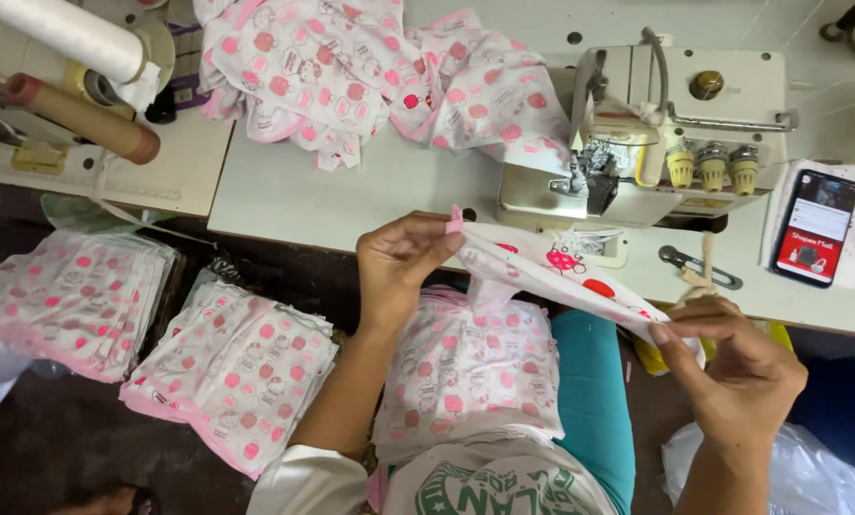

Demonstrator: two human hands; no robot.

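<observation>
I am holding a printed fabric piece [561,272], white with pink shapes, stretched between both hands in the middle of the frame, just in front of the sewing machine [656,133] on the white counter [294,195]. My left hand [404,262] is pinching its pink-edged upper end between thumb and fingertips, the fingers pressed together on the cloth. My right hand [733,367], lower right, is pinching the other end the same way, thumb against forefinger, the remaining fingers loosely curled.

Judging by how things are lying, I am partway through: a heap of the same fabric [380,67] is lying loose on the counter at the upper middle, more pieces are resting on my lap [466,367], and two neat stacks [151,334] are sitting at the lower left on the floor. This piece is not yet under the machine's needle. A phone [817,227] is lying at the right edge of the counter.
</observation>
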